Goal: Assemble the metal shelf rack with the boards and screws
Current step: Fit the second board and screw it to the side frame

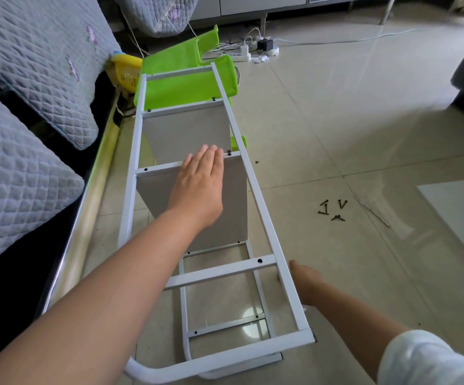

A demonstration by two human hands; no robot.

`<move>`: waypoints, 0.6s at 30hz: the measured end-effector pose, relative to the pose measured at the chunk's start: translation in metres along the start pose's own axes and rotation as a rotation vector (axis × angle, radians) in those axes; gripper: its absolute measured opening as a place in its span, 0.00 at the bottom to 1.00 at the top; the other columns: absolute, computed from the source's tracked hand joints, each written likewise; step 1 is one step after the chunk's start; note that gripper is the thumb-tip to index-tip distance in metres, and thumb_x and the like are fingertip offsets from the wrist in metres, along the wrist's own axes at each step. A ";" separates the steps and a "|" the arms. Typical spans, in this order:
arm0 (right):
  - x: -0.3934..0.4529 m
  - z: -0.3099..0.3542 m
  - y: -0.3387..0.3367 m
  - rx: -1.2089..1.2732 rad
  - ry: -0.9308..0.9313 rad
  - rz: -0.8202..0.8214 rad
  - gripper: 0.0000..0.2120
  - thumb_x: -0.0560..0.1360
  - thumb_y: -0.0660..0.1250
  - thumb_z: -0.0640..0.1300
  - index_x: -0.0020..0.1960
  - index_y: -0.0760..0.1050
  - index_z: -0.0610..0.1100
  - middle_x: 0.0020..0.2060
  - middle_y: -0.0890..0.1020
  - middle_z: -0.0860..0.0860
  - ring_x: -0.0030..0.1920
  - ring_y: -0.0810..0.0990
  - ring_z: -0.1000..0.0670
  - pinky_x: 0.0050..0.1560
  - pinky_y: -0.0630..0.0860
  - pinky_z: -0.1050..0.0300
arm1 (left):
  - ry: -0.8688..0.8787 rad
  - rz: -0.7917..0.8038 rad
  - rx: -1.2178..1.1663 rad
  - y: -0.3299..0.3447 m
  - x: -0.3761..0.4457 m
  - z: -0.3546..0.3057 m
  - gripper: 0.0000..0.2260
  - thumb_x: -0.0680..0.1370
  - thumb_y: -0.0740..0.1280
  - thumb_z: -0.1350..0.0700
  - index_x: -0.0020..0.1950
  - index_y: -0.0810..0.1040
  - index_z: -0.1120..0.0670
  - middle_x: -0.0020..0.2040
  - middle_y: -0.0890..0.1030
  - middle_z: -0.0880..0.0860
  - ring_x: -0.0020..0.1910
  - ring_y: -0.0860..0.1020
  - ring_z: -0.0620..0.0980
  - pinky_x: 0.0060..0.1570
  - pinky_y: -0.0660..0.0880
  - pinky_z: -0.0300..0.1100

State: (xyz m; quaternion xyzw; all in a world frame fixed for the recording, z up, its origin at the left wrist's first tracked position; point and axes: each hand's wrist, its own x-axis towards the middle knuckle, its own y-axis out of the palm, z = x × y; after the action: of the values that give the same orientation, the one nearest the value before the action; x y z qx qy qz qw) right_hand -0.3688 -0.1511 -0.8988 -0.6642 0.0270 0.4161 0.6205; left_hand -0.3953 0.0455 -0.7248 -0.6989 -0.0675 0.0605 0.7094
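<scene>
Fingers of the left hand (201, 176) lie flat together on the middle board (194, 207); rack (266, 232) runs lengthwise away; right hand (304, 282) grips its near rail, fingers hidden; loose screws (332, 209) lie rightward, nearer that hand.

White rack (264, 218) sideways, two boards (186, 129) fitted

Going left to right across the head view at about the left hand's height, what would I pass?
Quilted sofa cushion → white rack frame's left rail → left hand → loose screws → white board on the floor.
</scene>
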 end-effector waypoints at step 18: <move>0.023 -0.013 -0.147 0.081 0.114 -0.229 0.15 0.76 0.54 0.33 0.60 0.72 0.35 0.56 0.77 0.41 0.56 0.76 0.42 0.50 0.73 0.56 | -0.011 -0.061 -0.034 0.001 0.006 0.003 0.24 0.81 0.48 0.62 0.76 0.46 0.57 0.77 0.49 0.53 0.76 0.47 0.49 0.72 0.42 0.41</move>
State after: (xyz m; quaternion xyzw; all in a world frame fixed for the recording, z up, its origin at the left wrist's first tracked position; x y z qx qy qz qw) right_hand -0.2661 -0.1178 -0.7957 -0.6600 0.0031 0.3029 0.6875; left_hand -0.3897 0.0494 -0.7254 -0.7082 -0.0937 0.0413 0.6986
